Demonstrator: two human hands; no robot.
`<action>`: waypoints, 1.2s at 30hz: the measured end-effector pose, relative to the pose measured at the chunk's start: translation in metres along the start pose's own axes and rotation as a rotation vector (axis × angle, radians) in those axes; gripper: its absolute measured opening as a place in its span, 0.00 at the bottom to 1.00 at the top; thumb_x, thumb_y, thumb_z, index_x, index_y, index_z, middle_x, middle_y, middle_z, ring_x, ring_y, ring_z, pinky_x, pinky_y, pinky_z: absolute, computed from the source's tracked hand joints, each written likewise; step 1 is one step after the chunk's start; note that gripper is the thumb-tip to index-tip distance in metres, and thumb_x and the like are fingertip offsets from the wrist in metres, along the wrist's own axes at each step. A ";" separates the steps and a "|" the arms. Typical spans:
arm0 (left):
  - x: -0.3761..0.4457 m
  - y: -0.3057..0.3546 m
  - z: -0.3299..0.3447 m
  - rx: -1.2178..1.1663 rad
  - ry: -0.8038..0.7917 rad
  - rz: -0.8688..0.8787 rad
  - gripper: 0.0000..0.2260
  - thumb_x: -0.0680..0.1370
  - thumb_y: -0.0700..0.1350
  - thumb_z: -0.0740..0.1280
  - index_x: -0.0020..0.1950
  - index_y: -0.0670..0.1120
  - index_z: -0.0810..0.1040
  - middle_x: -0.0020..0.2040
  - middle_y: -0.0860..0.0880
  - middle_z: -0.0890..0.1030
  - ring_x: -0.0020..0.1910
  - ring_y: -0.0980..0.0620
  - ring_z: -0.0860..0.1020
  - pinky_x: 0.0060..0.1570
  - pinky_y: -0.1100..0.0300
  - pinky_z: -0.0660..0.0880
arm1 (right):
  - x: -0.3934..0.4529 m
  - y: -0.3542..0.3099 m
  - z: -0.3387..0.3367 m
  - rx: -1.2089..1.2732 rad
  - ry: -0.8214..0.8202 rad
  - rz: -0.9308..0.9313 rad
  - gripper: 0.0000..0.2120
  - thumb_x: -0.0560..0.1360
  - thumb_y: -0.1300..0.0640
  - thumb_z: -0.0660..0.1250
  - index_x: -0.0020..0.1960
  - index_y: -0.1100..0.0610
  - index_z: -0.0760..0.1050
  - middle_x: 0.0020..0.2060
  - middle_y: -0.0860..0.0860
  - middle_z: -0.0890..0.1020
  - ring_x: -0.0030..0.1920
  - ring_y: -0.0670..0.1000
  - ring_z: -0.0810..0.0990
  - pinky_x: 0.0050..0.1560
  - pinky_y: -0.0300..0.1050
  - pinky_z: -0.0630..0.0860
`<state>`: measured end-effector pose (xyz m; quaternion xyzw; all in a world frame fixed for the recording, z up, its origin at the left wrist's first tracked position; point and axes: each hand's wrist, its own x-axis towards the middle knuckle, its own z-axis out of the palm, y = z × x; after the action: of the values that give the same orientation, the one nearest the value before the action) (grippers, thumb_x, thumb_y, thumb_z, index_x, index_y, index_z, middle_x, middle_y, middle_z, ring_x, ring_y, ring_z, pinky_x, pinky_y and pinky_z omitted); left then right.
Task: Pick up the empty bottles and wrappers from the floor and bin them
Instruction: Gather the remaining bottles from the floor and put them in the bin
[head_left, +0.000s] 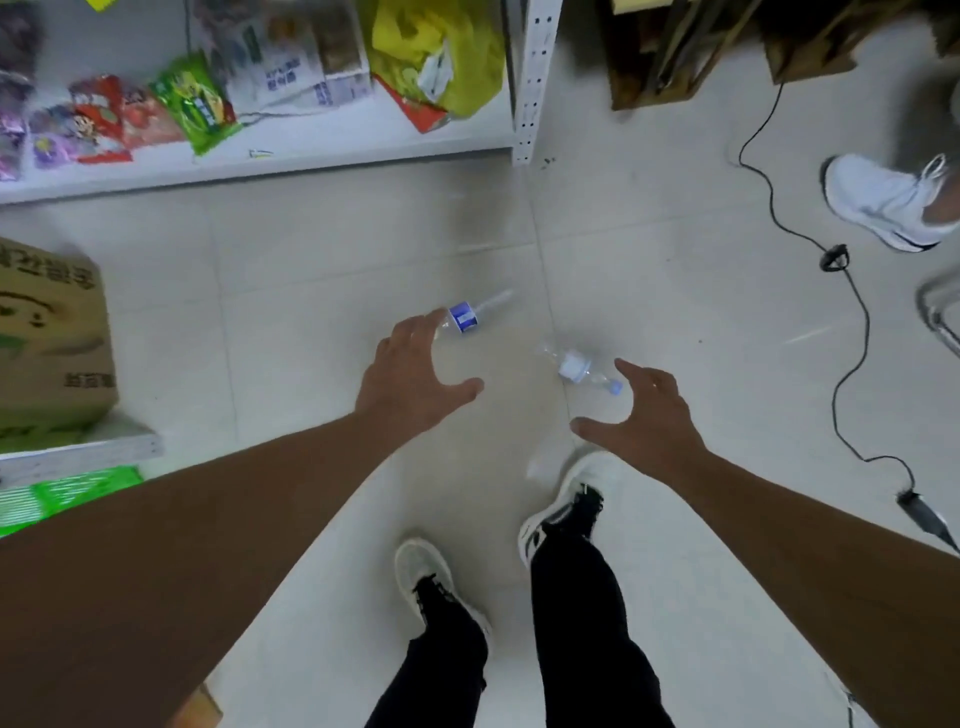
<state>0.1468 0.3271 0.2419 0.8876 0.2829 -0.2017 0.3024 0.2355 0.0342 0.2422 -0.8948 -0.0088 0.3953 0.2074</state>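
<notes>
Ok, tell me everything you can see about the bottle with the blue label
The bottle is clear thin plastic, lying on its side on the pale tiled floor, apparently empty. A blue label wraps its middle. The left hand is open and overlaps one end; contact cannot be told. Motion blur smears the other end.

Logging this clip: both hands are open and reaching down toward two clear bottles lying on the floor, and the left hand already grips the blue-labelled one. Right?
Not quite. In the head view the left hand is open above the blue-labelled bottle, not gripping it. The right hand is open near the other bottle.
</notes>
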 end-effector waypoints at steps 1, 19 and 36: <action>0.007 0.004 0.000 0.002 -0.012 -0.004 0.48 0.71 0.67 0.77 0.85 0.62 0.57 0.81 0.55 0.63 0.78 0.47 0.66 0.72 0.45 0.71 | 0.009 0.000 -0.003 0.011 -0.017 0.007 0.54 0.64 0.29 0.79 0.84 0.40 0.59 0.80 0.49 0.61 0.79 0.56 0.66 0.74 0.61 0.72; 0.240 -0.048 0.171 0.276 -0.059 0.038 0.45 0.75 0.61 0.76 0.85 0.53 0.57 0.80 0.47 0.68 0.75 0.41 0.71 0.69 0.44 0.72 | 0.247 0.076 0.107 -0.126 -0.057 0.106 0.44 0.67 0.36 0.79 0.77 0.45 0.65 0.65 0.53 0.76 0.63 0.58 0.77 0.61 0.57 0.79; 0.170 -0.067 0.087 0.045 -0.001 -0.172 0.35 0.67 0.63 0.72 0.73 0.58 0.69 0.59 0.51 0.77 0.58 0.44 0.80 0.55 0.49 0.77 | 0.182 0.008 0.042 -0.101 0.010 0.194 0.29 0.70 0.36 0.72 0.61 0.53 0.70 0.51 0.53 0.83 0.46 0.58 0.83 0.48 0.53 0.84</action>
<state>0.2182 0.3788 0.0593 0.8663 0.3535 -0.2339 0.2643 0.3293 0.0747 0.0856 -0.9027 0.0592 0.4081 0.1226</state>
